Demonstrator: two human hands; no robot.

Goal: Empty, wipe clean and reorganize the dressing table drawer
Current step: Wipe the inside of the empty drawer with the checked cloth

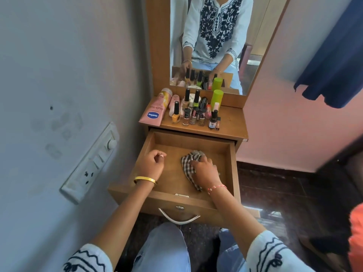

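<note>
Now, drawer (232, 169) pulled fully out below the counter (231, 122), bare wood inside apart from a checked cloth (187, 165) near the middle of its floor. Right hand (205, 172) pressed down on the cloth, fingers (196, 163) bent over the bunched fabric and gripping it, one tail of cloth trailing back under the wrist toward the drawer front. Left hand (152, 163) just beside it on the left of the drawer, apart from the cloth, fingers curled into a loose fist with nothing visibly held; whether resting on the drawer floor or hovering, cannot tell. Gold bangle (145, 180) on the left wrist, red-and-white thread (217, 188) on the right. Curved metal handle (178, 217) on the drawer front, above the knees in pale jeans.

Up on the counter, crowded to the left half: pink Vaseline tube (154, 112) lying flat at the left edge, a cluster of nail polish bottles (193, 114) standing upright beside it, a tall green-capped can (216, 98) behind them against the mirror (216, 42). Switch panel (92, 163) on the wall to the left.
</note>
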